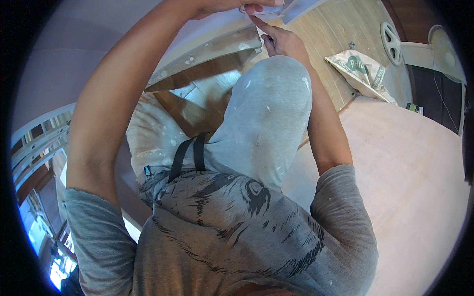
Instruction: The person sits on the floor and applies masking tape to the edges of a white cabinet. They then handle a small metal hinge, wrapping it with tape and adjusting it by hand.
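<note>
At the top edge my left hand (217,4) is partly cut off by the frame. Its fingers are bent around a pale, thin-rimmed thing (242,9) that looks ring-like, but its kind is unclear. Just below it is my right hand (289,42), index finger stretched toward the left fingertips and the other fingers curled, with nothing visible in it. Both hands are close to the pale wall (212,27). A paint-spotted plank (207,56) runs along the wall's foot, left of my right hand. My raised knee (271,93) is below the right hand.
A white sack with green print (359,74) lies on the wood-look floor (326,32). Beyond it are a white spoked reel (390,43) and a pale fan (443,52). A large pale board (405,187) spreads on my right. White rails (42,143) stand at left.
</note>
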Demonstrator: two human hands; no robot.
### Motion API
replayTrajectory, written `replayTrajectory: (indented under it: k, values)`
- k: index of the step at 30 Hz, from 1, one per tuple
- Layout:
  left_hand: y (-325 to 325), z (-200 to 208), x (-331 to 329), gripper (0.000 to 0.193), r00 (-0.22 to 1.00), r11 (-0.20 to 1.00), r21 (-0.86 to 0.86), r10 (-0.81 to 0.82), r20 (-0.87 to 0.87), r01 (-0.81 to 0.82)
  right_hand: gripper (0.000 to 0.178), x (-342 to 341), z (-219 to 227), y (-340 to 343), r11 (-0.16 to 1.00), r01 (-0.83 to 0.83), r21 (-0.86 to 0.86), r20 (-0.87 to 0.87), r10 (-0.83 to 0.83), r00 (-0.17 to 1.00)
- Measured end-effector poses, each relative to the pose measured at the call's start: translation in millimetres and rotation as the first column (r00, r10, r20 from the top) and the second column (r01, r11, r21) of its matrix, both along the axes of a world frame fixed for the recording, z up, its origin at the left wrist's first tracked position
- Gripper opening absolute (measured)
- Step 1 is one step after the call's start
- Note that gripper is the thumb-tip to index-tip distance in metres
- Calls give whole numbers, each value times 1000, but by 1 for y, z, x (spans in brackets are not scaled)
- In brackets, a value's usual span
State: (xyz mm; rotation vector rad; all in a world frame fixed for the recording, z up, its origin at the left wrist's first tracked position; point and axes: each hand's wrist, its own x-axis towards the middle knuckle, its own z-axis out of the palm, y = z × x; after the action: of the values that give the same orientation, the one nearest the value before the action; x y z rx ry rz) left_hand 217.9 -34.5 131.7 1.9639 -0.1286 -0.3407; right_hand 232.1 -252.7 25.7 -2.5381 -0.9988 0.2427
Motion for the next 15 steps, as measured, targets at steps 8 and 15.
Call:
replayTrajectory:
  k: [8, 15]
  values:
    - [10, 11, -10, 31, 996, 998, -51, -34, -88, 30, 46, 1, -8, -2, 1000, -24, -11, 143, 25, 989]
    - [16, 14, -14, 29, 996, 988, -154, -40, -75, 28, 48, 2, -15, -2, 999, -32, 4, 219, 30, 975]
